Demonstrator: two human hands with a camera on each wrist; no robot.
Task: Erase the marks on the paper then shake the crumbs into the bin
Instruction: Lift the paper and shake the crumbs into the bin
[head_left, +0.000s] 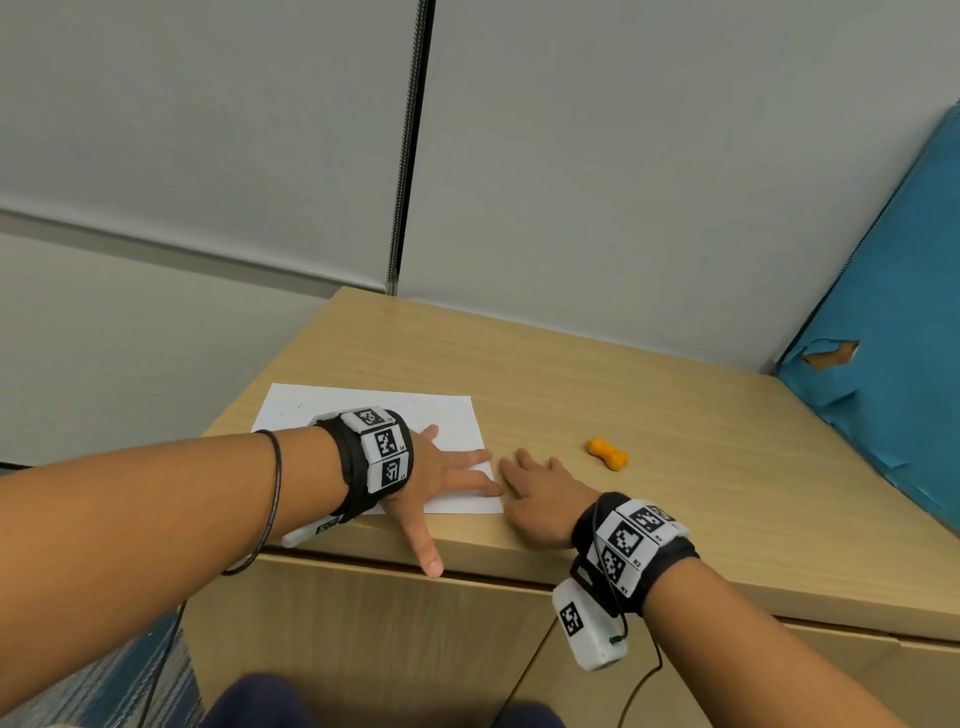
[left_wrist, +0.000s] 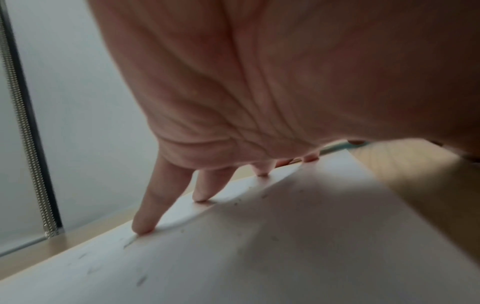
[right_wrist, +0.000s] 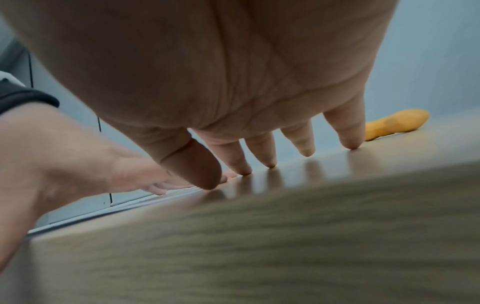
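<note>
Left hand (head_left: 441, 470) flat, fingers spread, pinning paper (head_left: 311, 410). Right hand (head_left: 540, 493) flat on table (head_left: 675, 467), empty; eraser (head_left: 607, 453) at its 2 o'clock. Erasing looks finished; next lift paper, crumbs kept on.

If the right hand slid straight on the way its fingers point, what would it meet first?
Probably nothing: the right hand points up-left past the paper edge, the orange eraser off to its right. Depth unclear.
</note>
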